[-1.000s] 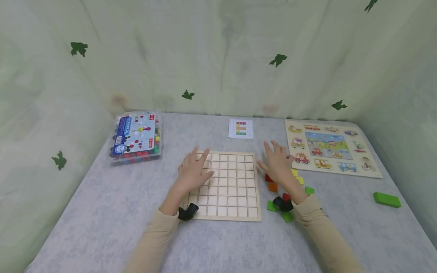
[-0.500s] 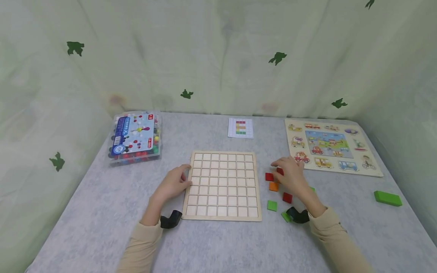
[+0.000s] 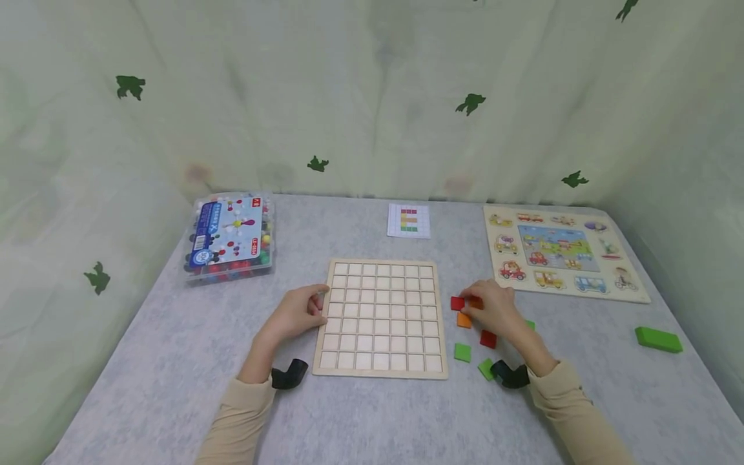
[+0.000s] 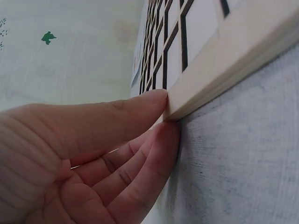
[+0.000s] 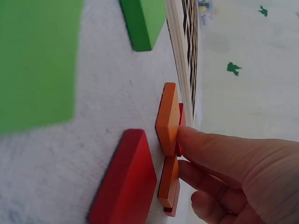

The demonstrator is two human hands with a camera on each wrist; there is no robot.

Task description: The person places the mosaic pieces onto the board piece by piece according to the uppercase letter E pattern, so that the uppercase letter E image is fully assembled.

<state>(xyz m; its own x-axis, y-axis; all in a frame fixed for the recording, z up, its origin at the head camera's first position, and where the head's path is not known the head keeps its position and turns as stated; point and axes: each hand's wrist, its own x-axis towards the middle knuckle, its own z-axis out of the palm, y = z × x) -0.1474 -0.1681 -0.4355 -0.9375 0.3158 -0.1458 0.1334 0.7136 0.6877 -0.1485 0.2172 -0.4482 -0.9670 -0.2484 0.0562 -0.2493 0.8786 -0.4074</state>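
Note:
In the head view a wooden grid board (image 3: pixel 380 316) lies mid-table. My left hand (image 3: pixel 292 313) is at its left edge; the left wrist view shows the thumb (image 4: pixel 149 99) and a fingertip right against that edge, other fingers curled. My right hand (image 3: pixel 494 307) is over small square tiles right of the board. Its thumb (image 5: pixel 191 140) overlaps an orange tile (image 5: pixel 168 116) in the right wrist view, with a red tile (image 3: pixel 457 303) at the fingertips. I cannot tell whether they pinch it. More red (image 3: pixel 488 338) and green tiles (image 3: pixel 462 352) lie nearer, some partly hidden.
A card with a coloured grid pattern (image 3: pixel 409 221) lies beyond the board. A clear box of coloured balls (image 3: pixel 229 236) stands at back left. A wooden picture puzzle (image 3: pixel 494 226) lies at back right, with a green block (image 3: pixel 659 340) in front of it.
My left hand has withdrawn from over the grid board to its left edge, and the board has shifted slightly right. My right hand has lowered onto the tiles, its fingers drawn together.

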